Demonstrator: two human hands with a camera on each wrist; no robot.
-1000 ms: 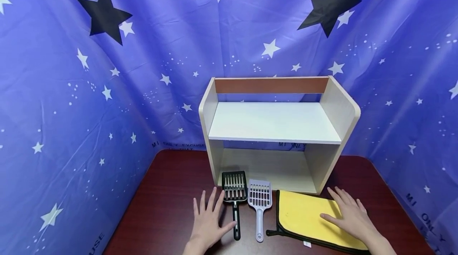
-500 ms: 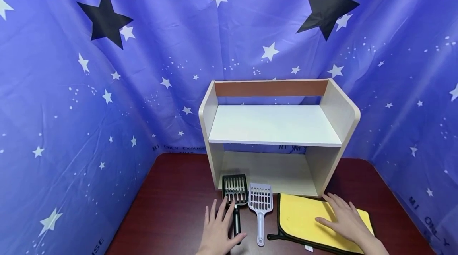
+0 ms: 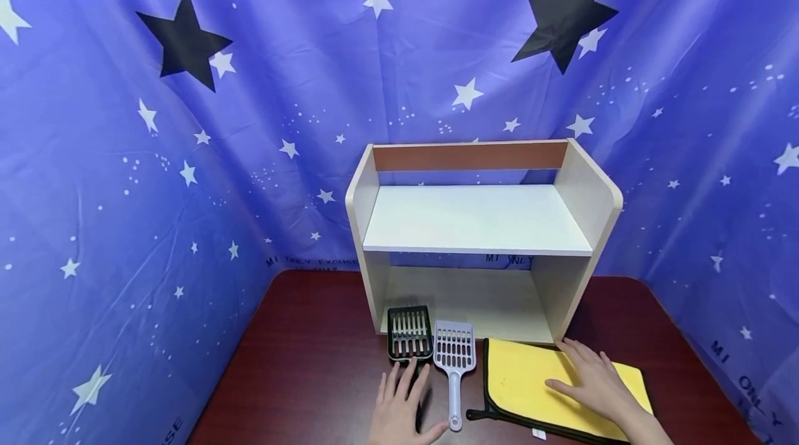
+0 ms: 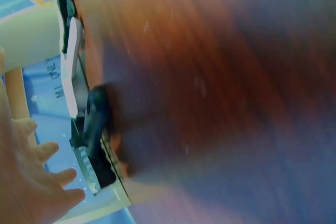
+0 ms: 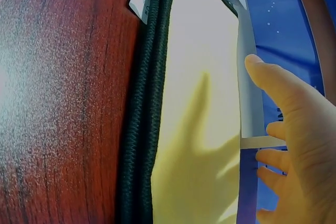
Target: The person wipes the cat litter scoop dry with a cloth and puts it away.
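Note:
My left hand [image 3: 402,405], fingers spread and holding nothing, is over the handle of a black slotted litter scoop [image 3: 390,334], covering much of it in the head view. The left wrist view shows a gap between those fingers and the scoop's dark handle [image 4: 97,111]. Just right of it lies a pale lilac litter scoop [image 3: 454,393], handle toward me. My right hand [image 3: 591,379] is above a folded yellow cloth [image 3: 524,386] with black edging. In the right wrist view its fingers are relaxed, and their shadow falls on the cloth [image 5: 199,40].
A pale wooden two-tier shelf [image 3: 477,220] stands behind the scoops and cloth, its front edge close to the scoop heads. All of it sits on a dark red-brown table [image 3: 299,355]. A blue star-patterned curtain [image 3: 299,84] surrounds the table at the back and sides.
My left hand has moved right and toward me, from beside the black scoop to over its handle. My right hand has shifted slightly left above the cloth. The camera view has tilted slightly.

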